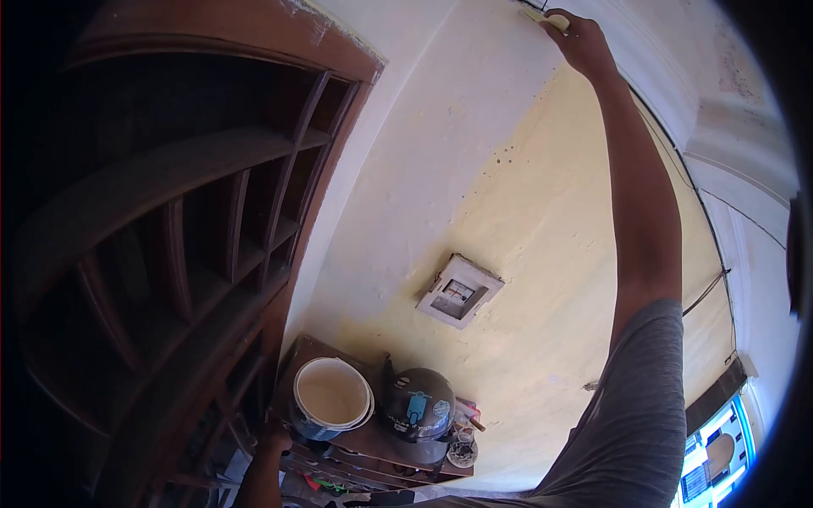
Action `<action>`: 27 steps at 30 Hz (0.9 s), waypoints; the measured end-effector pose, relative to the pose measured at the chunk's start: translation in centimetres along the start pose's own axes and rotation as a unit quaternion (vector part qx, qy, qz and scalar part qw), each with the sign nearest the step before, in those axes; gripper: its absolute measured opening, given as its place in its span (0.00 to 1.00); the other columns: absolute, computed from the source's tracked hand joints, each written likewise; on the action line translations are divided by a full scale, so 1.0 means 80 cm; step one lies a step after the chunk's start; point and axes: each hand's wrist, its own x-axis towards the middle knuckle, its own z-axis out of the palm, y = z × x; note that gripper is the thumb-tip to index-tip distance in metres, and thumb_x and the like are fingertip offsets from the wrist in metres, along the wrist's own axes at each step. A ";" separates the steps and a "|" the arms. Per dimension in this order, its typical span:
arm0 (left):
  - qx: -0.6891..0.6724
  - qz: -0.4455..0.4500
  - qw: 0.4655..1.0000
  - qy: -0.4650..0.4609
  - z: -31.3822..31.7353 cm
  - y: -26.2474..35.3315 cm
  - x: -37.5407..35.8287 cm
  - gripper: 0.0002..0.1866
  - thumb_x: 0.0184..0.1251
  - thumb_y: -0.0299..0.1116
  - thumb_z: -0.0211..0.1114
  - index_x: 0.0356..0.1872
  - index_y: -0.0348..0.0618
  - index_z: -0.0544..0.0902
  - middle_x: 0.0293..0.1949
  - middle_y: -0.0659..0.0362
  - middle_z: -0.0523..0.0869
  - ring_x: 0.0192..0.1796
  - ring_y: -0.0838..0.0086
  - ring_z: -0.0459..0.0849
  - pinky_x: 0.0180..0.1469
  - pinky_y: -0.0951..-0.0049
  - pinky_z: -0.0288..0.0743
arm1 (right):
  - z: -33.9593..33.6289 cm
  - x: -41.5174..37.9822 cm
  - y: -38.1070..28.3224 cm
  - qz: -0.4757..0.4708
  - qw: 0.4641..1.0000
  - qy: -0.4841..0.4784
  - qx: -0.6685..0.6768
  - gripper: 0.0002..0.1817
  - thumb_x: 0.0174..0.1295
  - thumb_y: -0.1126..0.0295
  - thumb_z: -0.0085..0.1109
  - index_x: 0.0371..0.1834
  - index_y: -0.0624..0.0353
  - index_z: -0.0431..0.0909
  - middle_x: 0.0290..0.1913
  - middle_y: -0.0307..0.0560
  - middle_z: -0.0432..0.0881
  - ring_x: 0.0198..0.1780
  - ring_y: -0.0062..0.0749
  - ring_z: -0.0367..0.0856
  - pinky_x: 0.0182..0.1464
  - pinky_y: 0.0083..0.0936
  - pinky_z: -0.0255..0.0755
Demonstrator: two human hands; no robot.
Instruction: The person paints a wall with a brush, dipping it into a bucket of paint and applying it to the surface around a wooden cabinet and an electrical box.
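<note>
High up by the top of the wall, my right hand [584, 42] is closed round the pale yellow handle of a paintbrush [556, 21]. Its head reaches left against the wall [508, 110], which is whitish on the left and yellow on the right. Low in the view, my left hand [273, 438] is at the corner of the wooden shelf unit, just below a white bucket [333, 393]. That bucket stands open with a pale cream inside. The left fingers are small and dark here, and I cannot tell whether they grip anything.
A dark rounded appliance [417, 403] stands right of the bucket on the wooden shelf unit [368, 444], with small items and a glass jar [461, 453] beside it. A recessed switch box [460, 290] is set in the wall. Brown window framing [334, 161] fills the left side.
</note>
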 end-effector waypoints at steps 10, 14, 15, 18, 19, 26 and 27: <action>-0.007 0.008 1.000 0.019 0.016 -0.012 0.016 0.49 0.64 0.37 0.64 0.80 0.32 0.45 0.79 0.42 0.58 0.68 0.55 0.78 0.69 0.57 0.72 | 0.087 -0.195 -0.101 -0.112 0.973 -0.202 0.008 0.21 0.60 0.73 0.59 0.59 0.59 0.80 0.51 0.52 0.86 0.41 0.49 0.84 0.49 0.40 0.79; 0.007 0.005 1.000 -0.025 0.004 -0.011 0.010 0.49 0.64 0.36 0.64 0.80 0.33 0.46 0.80 0.43 0.54 0.69 0.55 0.77 0.69 0.55 0.71 | 0.081 -0.259 -0.204 -0.112 0.915 -0.385 0.042 0.19 0.57 0.72 0.62 0.54 0.59 0.81 0.45 0.57 0.85 0.43 0.54 0.84 0.49 0.45 0.78; 0.005 0.003 1.000 -0.019 -0.004 -0.008 0.004 0.49 0.64 0.36 0.64 0.80 0.33 0.46 0.80 0.43 0.54 0.69 0.55 0.77 0.69 0.55 0.71 | 0.079 -0.251 -0.205 -0.114 0.918 -0.379 0.040 0.19 0.57 0.72 0.62 0.54 0.59 0.81 0.45 0.57 0.85 0.43 0.54 0.84 0.49 0.45 0.78; 0.011 0.012 1.000 0.009 -0.012 -0.004 -0.010 0.49 0.63 0.36 0.63 0.80 0.33 0.46 0.80 0.42 0.54 0.69 0.54 0.78 0.68 0.54 0.73 | 0.065 -0.212 -0.198 -0.025 0.910 -0.373 0.182 0.13 0.66 0.61 0.67 0.46 0.58 0.84 0.28 0.60 0.84 0.31 0.47 0.84 0.39 0.38 0.76; 0.005 0.012 1.000 0.011 -0.007 -0.004 -0.006 0.49 0.63 0.35 0.63 0.80 0.32 0.46 0.80 0.42 0.56 0.68 0.54 0.79 0.66 0.54 0.75 | 0.061 -0.186 -0.184 0.014 0.894 -0.402 0.197 0.12 0.65 0.63 0.67 0.46 0.59 0.84 0.25 0.55 0.83 0.26 0.36 0.80 0.35 0.34 0.74; -0.025 -0.018 1.000 0.002 -0.004 0.002 -0.003 0.48 0.64 0.37 0.62 0.80 0.30 0.46 0.77 0.41 0.63 0.65 0.57 0.82 0.62 0.53 0.78 | 0.034 -0.023 -0.029 0.105 0.968 -0.176 0.145 0.12 0.64 0.62 0.71 0.42 0.58 0.86 0.30 0.35 0.84 0.33 0.19 0.77 0.40 0.25 0.74; -0.026 -0.020 0.999 0.000 -0.007 0.002 -0.005 0.48 0.64 0.37 0.62 0.80 0.30 0.46 0.77 0.41 0.63 0.65 0.57 0.82 0.62 0.53 0.78 | 0.013 -0.004 -0.035 0.150 0.973 -0.160 0.077 0.13 0.65 0.60 0.70 0.43 0.58 0.86 0.30 0.35 0.84 0.33 0.19 0.77 0.39 0.25 0.74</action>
